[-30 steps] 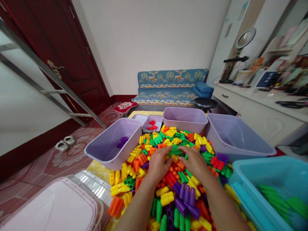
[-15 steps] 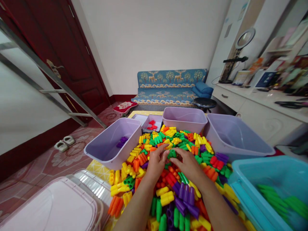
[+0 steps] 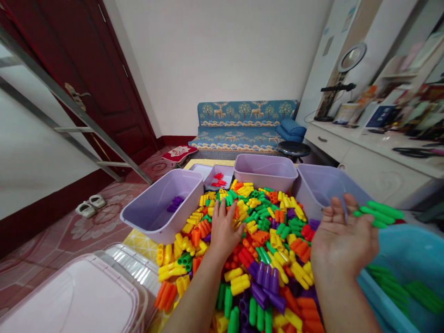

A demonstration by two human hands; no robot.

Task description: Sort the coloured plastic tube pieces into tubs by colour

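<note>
Blue sofa (image 3: 236, 135) and white wall (image 3: 222, 51) back the head view; nearer, yellow cloth (image 3: 144, 243) lies under a heap (image 3: 258, 238) of coloured plastic pieces, with lilac bins (image 3: 140, 215) and a teal bin (image 3: 416, 245) around it. No longer close together over the heap's middle, the hands are now well apart. The right hand (image 3: 342, 245) has swung towards the teal bin, palm up, green pieces (image 3: 383, 212) just by its fingers; whether gripped or let go, I cannot tell. Another green bunch (image 3: 388, 286) lies inside, so this batch seems to be nearing its own colour. The left hand (image 3: 225, 233) stays on the heap, fingers spread loosely, grasping nothing that shows.
</note>
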